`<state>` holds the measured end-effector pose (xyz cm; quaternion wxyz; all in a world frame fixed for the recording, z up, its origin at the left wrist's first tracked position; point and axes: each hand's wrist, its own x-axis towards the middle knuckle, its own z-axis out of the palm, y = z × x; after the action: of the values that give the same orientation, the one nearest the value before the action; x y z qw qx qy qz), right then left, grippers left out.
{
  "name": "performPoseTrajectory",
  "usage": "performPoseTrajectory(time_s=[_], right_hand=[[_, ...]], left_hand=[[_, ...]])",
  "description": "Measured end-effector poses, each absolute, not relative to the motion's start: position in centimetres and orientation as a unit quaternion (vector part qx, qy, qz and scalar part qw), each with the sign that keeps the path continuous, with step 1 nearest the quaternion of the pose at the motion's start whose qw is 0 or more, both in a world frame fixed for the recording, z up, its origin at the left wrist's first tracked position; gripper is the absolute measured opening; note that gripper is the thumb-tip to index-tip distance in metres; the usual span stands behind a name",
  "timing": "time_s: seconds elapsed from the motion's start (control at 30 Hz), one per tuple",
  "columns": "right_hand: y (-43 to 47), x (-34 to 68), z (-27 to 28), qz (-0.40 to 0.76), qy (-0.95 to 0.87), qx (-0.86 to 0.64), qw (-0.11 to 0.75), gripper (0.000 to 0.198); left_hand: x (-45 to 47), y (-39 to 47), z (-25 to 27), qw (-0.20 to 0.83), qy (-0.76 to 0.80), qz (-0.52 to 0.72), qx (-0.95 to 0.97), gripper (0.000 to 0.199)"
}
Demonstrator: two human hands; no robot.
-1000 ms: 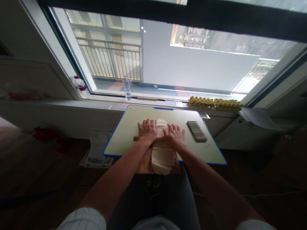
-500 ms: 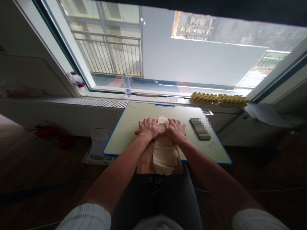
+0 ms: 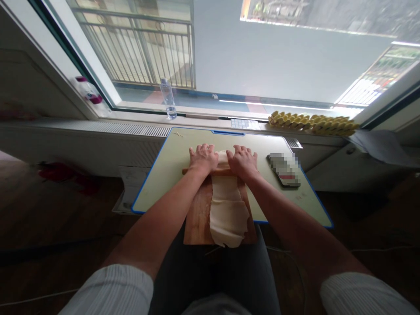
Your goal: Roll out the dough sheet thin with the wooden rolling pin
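A wooden rolling pin (image 3: 226, 172) lies crosswise over a long strip of pale rolled dough (image 3: 226, 188). My left hand (image 3: 204, 158) presses on its left part, palm down, with fingers spread forward past the pin. On the right part rests my right hand (image 3: 243, 160), likewise open and flat, fingers pointing away from me. Between the hands the far end of the dough shows. Under the dough is a wooden board (image 3: 198, 218), whose near end juts past the table edge. The dough's ragged near end hangs slightly over the board's front edge.
The board lies on a small pale-green table (image 3: 167, 175) with a blue rim. A phone (image 3: 285, 170), partly pixelated, lies at its right. On the windowsill stand a clear plastic bottle (image 3: 168, 99) and yellow egg trays (image 3: 311, 123). Another bottle (image 3: 88, 90) stands left.
The camera view has tilted down and come closer. Both hands stay on the rolling pin, which now lies a little farther from the near end of the dough.
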<state>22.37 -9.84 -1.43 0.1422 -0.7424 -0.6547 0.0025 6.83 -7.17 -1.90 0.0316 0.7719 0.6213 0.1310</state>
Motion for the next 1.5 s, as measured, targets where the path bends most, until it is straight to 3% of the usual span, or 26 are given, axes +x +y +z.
performPoseTrajectory(time_s=[0.4,1.03,1.2,1.5], right_hand=[[-7.8,22.7,-1.8,0.000,-0.663,-0.737,0.130,0.048],[-15.4,22.2,-1.0,0.015,-0.666,-0.732,0.145,0.049],[-16.6,21.8,-1.6,-0.038,-0.683,-0.722,0.104,0.046],[-15.0,21.5,-1.0,0.011,-0.656,-0.750,0.083,0.049]], left_hand=[[7.1,-5.2,-1.9,0.034,0.627,0.132,0.767,0.045],[6.1,-11.1,-2.4,0.044,0.619,0.152,0.769,0.045],[6.3,-12.8,-2.0,0.036,0.638,0.159,0.752,0.043],[6.5,-13.1,-1.8,0.041,0.644,0.163,0.746,0.045]])
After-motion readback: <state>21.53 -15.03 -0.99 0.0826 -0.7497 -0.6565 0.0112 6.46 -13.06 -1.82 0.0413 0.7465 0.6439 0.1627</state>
